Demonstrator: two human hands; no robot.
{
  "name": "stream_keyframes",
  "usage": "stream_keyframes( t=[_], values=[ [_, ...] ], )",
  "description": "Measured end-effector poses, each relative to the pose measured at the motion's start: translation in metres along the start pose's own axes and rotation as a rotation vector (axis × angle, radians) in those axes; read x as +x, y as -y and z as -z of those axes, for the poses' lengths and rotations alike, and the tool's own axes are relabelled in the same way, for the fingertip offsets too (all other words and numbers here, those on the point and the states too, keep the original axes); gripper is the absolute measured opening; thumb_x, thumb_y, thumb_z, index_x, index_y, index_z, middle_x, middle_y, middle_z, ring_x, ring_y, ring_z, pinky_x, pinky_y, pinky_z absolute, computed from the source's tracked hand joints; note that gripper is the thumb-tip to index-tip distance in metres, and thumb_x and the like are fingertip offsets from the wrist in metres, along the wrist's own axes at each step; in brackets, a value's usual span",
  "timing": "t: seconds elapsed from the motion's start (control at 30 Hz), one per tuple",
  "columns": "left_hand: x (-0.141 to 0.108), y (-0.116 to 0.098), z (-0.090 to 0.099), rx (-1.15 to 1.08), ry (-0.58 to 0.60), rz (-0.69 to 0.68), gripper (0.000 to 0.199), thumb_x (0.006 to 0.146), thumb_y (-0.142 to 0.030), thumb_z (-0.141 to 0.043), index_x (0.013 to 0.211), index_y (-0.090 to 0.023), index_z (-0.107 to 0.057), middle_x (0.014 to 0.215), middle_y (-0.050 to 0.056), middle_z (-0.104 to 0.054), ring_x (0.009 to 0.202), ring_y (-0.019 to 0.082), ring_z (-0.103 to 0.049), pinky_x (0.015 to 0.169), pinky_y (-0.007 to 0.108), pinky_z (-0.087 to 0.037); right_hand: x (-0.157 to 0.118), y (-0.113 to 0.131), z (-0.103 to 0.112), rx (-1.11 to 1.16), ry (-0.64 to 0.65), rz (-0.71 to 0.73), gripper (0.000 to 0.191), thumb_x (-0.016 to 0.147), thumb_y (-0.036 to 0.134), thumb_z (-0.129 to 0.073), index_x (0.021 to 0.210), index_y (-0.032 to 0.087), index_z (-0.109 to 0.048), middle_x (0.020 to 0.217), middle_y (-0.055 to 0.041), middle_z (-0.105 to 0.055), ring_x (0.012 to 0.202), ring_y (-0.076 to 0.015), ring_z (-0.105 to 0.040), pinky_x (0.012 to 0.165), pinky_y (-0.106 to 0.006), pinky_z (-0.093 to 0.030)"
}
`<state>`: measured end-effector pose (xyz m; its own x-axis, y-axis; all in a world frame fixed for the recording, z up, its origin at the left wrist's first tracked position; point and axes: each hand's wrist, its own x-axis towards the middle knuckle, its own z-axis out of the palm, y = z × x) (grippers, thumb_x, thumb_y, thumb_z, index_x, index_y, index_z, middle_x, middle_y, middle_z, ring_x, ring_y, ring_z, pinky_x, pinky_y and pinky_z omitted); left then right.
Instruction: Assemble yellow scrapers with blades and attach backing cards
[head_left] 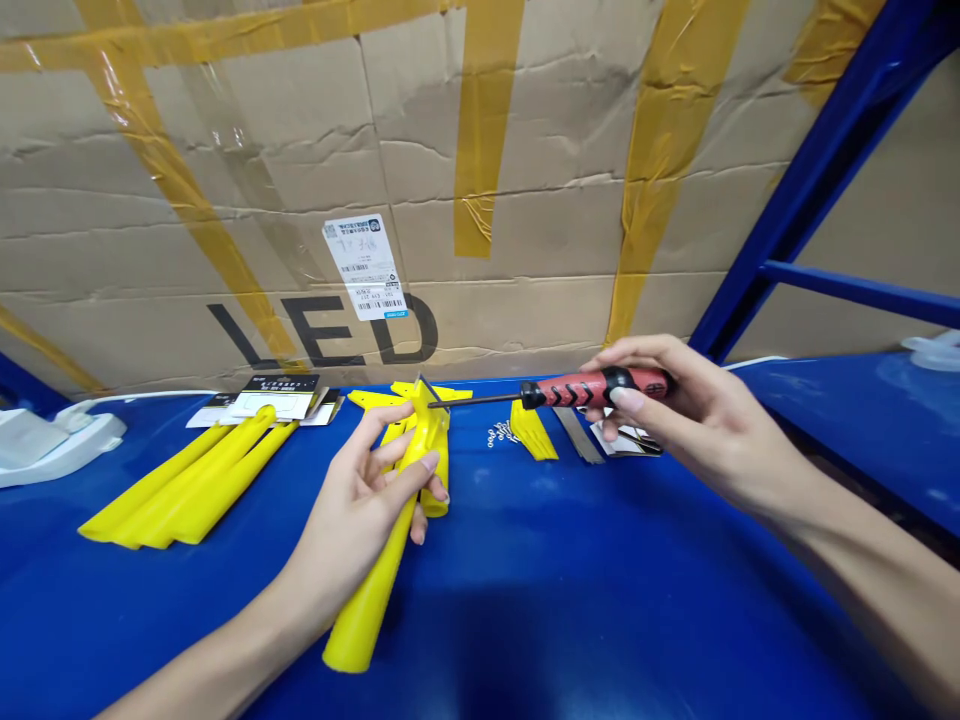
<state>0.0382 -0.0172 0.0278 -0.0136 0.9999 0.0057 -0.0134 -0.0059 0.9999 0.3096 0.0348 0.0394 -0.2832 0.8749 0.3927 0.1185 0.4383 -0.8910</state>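
My left hand (pixel 375 480) is closed around a yellow scraper (pixel 367 600), its long tubular handle slanting down toward me and its head, with a thin dark blade edge, pointing up. In my right hand (pixel 697 420) is a red and black screwdriver (pixel 570 390), held level by the handle. Its shaft points left, and the tip meets the scraper's head; whether it sits in a screw cannot be made out. Behind my left hand lie more yellow scraper parts (pixel 442 490), partly hidden by it.
Finished-looking yellow scrapers with card labels (pixel 274 397) lie at left. Small screws (pixel 499 434), a stack of yellow plates (pixel 534 432), grey metal blades (pixel 579 437) and printed cards (pixel 630 440) lie at right. A large taped carton (pixel 540 290) stands behind the blue table (pixel 585 600); a blue frame (pixel 780 190) rises right.
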Motion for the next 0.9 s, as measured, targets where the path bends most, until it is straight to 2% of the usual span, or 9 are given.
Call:
stream_keyframes(
  t=[0.13,0.27,0.4,0.47,0.57,0.63,0.7,0.83,0.9],
  values=[
    [0.0,0.001,0.0,0.014,0.0,0.005,0.055,0.078,-0.033,-0.079,0.118,-0.023,-0.044,0.064,-0.003,-0.066,0.042,0.01,-0.053,0.04,0.019,-0.045,-0.002,0.006,-0.007,-0.118,-0.006,0.0,0.02,0.095,0.041,-0.064,0.102,0.022,-0.064,0.058,0.0026,-0.061,0.047,-0.0122,-0.055,0.045,-0.026,-0.047],
    [-0.002,-0.001,0.001,0.014,0.008,-0.037,0.053,0.079,-0.034,-0.079,0.117,-0.023,-0.043,0.066,-0.003,-0.067,0.04,0.01,-0.052,0.037,0.018,-0.043,-0.002,0.008,-0.011,-0.075,-0.02,-0.034,0.028,0.1,0.049,-0.052,0.093,0.023,-0.061,0.055,0.0024,-0.061,0.04,-0.0122,-0.053,0.04,-0.026,-0.044],
    [-0.002,-0.004,0.002,0.011,0.047,-0.054,0.05,0.081,-0.033,-0.077,0.117,-0.024,-0.043,0.069,-0.002,-0.068,0.038,0.008,-0.051,0.036,0.018,-0.043,-0.002,0.009,-0.002,-0.247,-0.067,0.065,0.021,0.091,0.047,-0.068,0.094,0.026,-0.067,0.065,-0.0001,-0.067,0.053,-0.0165,-0.062,0.048,-0.029,-0.051],
    [-0.001,-0.003,0.002,0.022,0.066,-0.031,0.05,0.083,-0.033,-0.076,0.119,-0.024,-0.043,0.068,-0.001,-0.069,0.038,0.008,-0.051,0.037,0.017,-0.043,-0.003,0.009,0.004,-0.405,-0.085,0.184,0.02,0.084,0.042,-0.076,0.097,0.027,-0.072,0.085,-0.0034,-0.074,0.07,-0.0213,-0.07,0.057,-0.033,-0.055],
    [-0.001,0.001,0.003,0.029,0.081,-0.004,0.051,0.084,-0.034,-0.075,0.121,-0.025,-0.04,0.067,-0.001,-0.069,0.039,0.009,-0.051,0.037,0.017,-0.042,-0.005,0.009,0.007,-0.528,-0.002,0.36,0.019,0.086,0.033,-0.076,0.104,0.029,-0.076,0.108,-0.0054,-0.077,0.097,-0.0273,-0.072,0.077,-0.039,-0.059],
    [-0.001,0.002,0.003,0.03,0.08,-0.003,0.051,0.085,-0.034,-0.074,0.121,-0.025,-0.039,0.066,-0.001,-0.068,0.04,0.009,-0.051,0.038,0.017,-0.042,-0.005,0.008,0.006,-0.549,0.037,0.433,0.021,0.088,0.027,-0.073,0.108,0.03,-0.077,0.111,-0.0049,-0.077,0.1,-0.0271,-0.073,0.083,-0.041,-0.059],
    [0.0,0.002,0.003,0.041,0.081,-0.002,0.049,0.085,-0.033,-0.074,0.12,-0.025,-0.039,0.065,-0.002,-0.068,0.04,0.009,-0.05,0.038,0.016,-0.041,-0.006,0.007,0.005,-0.555,0.038,0.458,0.023,0.088,0.026,-0.073,0.11,0.03,-0.078,0.112,-0.0044,-0.078,0.098,-0.0269,-0.074,0.081,-0.04,-0.06],
    [-0.001,0.0,0.002,0.053,0.098,-0.016,0.046,0.085,-0.03,-0.074,0.116,-0.025,-0.041,0.064,-0.003,-0.065,0.038,0.007,-0.048,0.036,0.015,-0.039,-0.008,0.007,0.004,-0.548,0.001,0.301,0.028,0.083,0.033,-0.077,0.11,0.028,-0.08,0.098,-0.005,-0.081,0.08,-0.0265,-0.076,0.053,-0.034,-0.056],
    [-0.002,-0.001,0.001,0.053,0.099,-0.036,0.045,0.084,-0.028,-0.075,0.115,-0.025,-0.042,0.064,-0.004,-0.065,0.037,0.007,-0.048,0.035,0.014,-0.039,-0.008,0.008,0.004,-0.44,-0.011,0.148,0.03,0.08,0.035,-0.079,0.109,0.028,-0.081,0.095,-0.005,-0.081,0.076,-0.025,-0.075,0.052,-0.031,-0.055]
  ],
)
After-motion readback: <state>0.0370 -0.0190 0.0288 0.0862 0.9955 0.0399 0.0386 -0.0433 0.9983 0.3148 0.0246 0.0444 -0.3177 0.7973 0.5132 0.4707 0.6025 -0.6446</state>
